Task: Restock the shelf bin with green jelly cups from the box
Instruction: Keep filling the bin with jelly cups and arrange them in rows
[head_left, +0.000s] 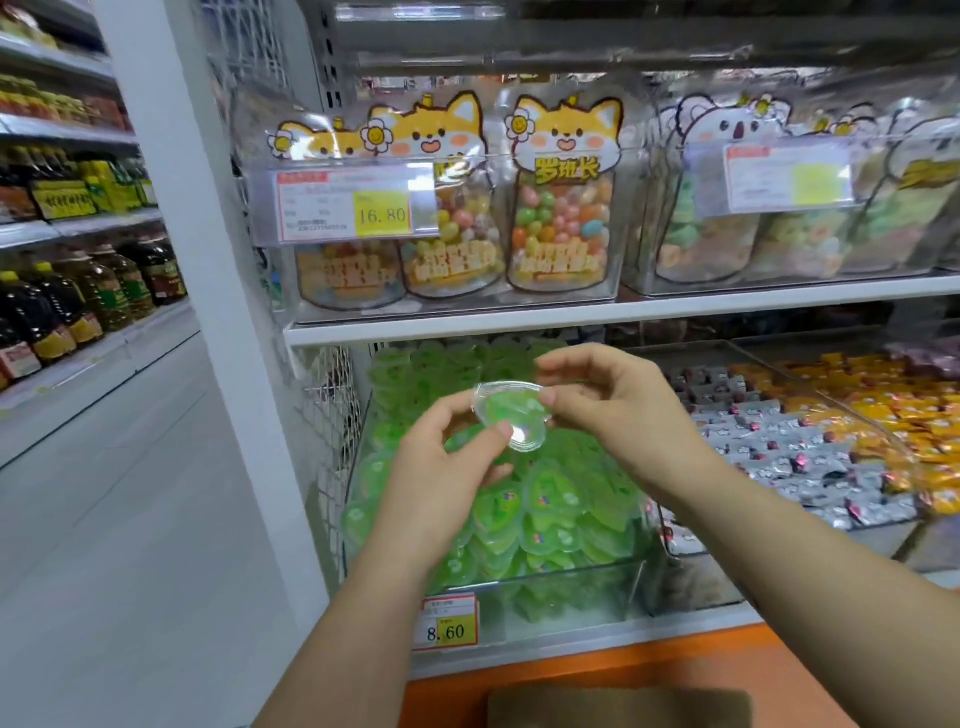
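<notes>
Head camera, looking forward and down at a shop shelf. Both bare hands are raised in front of the lower shelf, sharing one green jelly cup (511, 413) between them. The cup is heart-shaped, clear plastic over green jelly, tilted so that its sealed top faces the camera. The left hand (441, 457) pinches the cup's lower left edge between thumb and curled fingers. The right hand (613, 405) pinches the upper right edge the same way, so neither hand is free. The cup hangs in the air just above the shelf bin (571, 587), touching nothing but the fingers.

The bin is a clear plastic tub, heaped with a pile of matching cups (550, 499) nearly to its rim. A price label (447, 623) reading 8.60 sits on the shelf edge at its front left.

To the right, a neighbouring bin holds silver-wrapped sweets (779, 452), and beyond it lie orange-wrapped sweets (909, 405). On the shelf above, fox-printed candy bags (563, 208) stand in clear boxes. Far left, bottles of oil (93, 291) line another aisle. A blurred brown shape (618, 706) fills the bottom edge, and I cannot tell what it is.
</notes>
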